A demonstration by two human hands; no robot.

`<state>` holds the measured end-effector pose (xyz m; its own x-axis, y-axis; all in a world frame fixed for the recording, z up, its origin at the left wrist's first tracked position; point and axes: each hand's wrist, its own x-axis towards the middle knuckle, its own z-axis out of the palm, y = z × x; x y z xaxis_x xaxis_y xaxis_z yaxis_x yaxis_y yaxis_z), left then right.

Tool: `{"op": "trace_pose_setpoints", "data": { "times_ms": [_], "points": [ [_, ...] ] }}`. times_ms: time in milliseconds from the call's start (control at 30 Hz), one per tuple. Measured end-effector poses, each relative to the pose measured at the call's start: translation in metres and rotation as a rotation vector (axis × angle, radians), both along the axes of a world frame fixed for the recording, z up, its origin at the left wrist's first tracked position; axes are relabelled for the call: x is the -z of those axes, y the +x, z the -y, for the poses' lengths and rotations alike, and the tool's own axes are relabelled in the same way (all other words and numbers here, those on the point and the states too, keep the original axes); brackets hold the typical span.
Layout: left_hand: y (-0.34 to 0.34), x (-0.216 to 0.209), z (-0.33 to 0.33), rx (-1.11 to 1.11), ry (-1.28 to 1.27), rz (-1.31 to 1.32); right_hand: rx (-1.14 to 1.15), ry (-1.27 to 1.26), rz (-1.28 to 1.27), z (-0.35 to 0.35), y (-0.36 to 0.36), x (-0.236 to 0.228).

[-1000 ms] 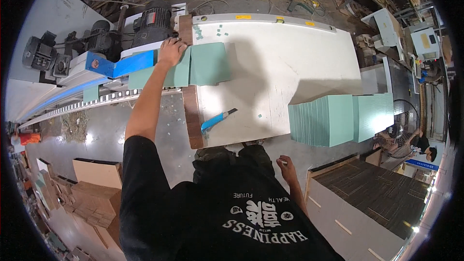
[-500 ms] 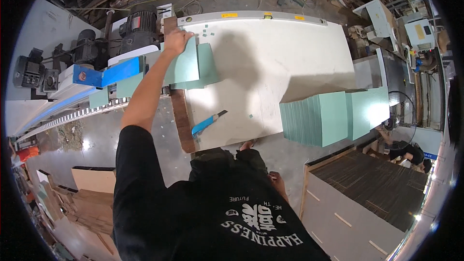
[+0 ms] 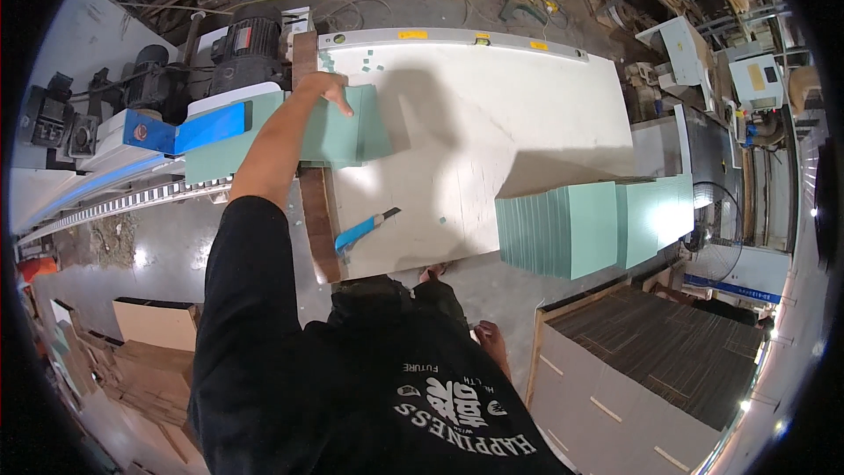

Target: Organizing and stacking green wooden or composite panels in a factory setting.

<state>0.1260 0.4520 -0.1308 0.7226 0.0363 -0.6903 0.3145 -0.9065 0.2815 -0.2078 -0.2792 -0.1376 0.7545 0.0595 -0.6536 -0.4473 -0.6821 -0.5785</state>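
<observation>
A: Left hand point(image 3: 323, 88)?
B: I see it flat on the green panel point(image 3: 338, 127) at the surface's point(image 3: 492, 123) left edge, fingers spread, pressing, not clenched. The panel runs left under the blue machine guard point(image 3: 185, 129).
A: Right hand point(image 3: 492, 343)?
B: Low by my hip, off the surface; grip, I cannot tell.
A: Else?
B: Blue utility knife point(image 3: 365, 229) near the front-left corner; stack of green panels point(image 3: 585, 224) at the front-right edge.

Brown cardboard boxes point(image 3: 145, 334) stacked on floor, lower left. Small yellow rectangular labels point(image 3: 411, 34) on grey metal rail at worktop's far edge. No screens seen.
</observation>
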Motion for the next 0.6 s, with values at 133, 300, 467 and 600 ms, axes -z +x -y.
{"op": "trace_pose_setpoints", "data": {
  "times_ms": [133,300,467,600],
  "points": [
    [0.003,-0.013,0.017,0.024,0.018,-0.170,-0.009,0.015,0.043,0.008,-0.003,0.031],
    [0.000,-0.003,0.044,0.166,-0.028,-0.026,-0.071,0.037,0.043,-0.012,0.012,0.027],
    [-0.027,-0.069,0.119,0.175,-0.009,0.291,-0.044,0.079,0.059,-0.033,0.036,0.036],
    [-0.068,-0.089,0.157,0.226,0.103,0.538,-0.160,0.141,0.208,-0.097,0.091,0.021]
  ]
}}
